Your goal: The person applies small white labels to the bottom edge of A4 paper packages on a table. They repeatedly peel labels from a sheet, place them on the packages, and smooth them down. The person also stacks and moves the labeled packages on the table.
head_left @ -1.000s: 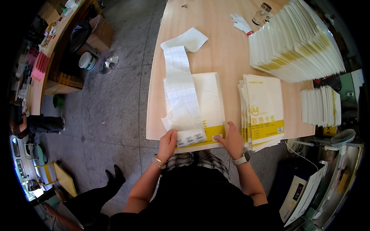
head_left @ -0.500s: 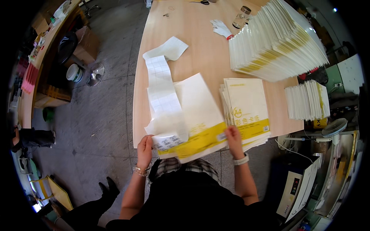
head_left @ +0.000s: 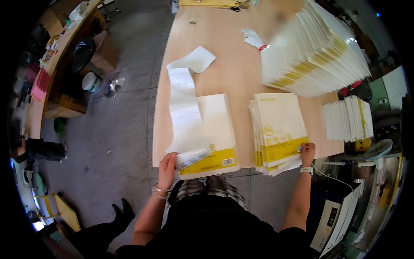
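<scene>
My left hand (head_left: 167, 169), a beaded bracelet at its wrist, closes on the lower end of a long white strip of labels (head_left: 185, 112). The strip runs up the table and curls over at its far end. Beneath its lower part lies a cream and yellow paper pack (head_left: 217, 125), with a barcode at its near right corner. To the right is a stack of similar paper packs (head_left: 280, 116), slightly fanned at the left and bottom edges. My right hand (head_left: 307, 154), with a watch at the wrist, pinches the near right corner of the top pack.
A big leaning row of packs (head_left: 317, 52) stands at the back right of the wooden table (head_left: 233, 64), with a smaller row (head_left: 347, 118) nearer. A white glove (head_left: 252, 39) and scissors (head_left: 235, 8) lie farther back. At lower right stands a boxy machine (head_left: 330, 216).
My right hand has left the tilted pack at the middle and moved right to the right stack. The tilted pack is no longer seen slanting. My left hand still holds the strip.
</scene>
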A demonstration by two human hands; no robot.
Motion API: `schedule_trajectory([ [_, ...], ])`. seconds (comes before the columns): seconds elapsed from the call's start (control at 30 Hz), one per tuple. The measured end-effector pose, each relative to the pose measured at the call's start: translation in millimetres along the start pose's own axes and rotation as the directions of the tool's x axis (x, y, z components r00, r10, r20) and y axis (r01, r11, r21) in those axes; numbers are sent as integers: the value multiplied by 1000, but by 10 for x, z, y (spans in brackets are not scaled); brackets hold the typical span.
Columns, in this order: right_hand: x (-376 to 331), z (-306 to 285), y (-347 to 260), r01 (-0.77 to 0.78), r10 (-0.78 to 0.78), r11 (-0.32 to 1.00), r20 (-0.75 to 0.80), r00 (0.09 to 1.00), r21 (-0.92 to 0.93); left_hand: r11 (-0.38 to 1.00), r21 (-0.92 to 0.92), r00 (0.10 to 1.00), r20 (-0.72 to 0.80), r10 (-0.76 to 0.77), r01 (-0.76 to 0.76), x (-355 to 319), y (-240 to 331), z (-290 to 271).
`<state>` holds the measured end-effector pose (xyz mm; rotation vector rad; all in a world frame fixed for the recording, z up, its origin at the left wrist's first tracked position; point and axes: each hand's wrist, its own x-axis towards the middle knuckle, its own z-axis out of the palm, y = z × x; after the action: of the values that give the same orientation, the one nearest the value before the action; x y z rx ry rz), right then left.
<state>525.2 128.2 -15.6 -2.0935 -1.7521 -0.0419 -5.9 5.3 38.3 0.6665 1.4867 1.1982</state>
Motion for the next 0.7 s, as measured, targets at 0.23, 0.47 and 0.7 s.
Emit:
schedule_trajectory([
  [0.23,-538,-90,-2053,-166,-113,629,301,947,759,1000,22,1000,31,4,-4,-47,-22,62],
  [0.47,-848,-66,-3230,111,-739,474,325,590,874,961,139,969,-12,245,-241,-111,127,202],
  [0.7,-888,-112,-3277,58,-700,427,290,653,902,475,657,806,403,433,-585,-115,184,122],
])
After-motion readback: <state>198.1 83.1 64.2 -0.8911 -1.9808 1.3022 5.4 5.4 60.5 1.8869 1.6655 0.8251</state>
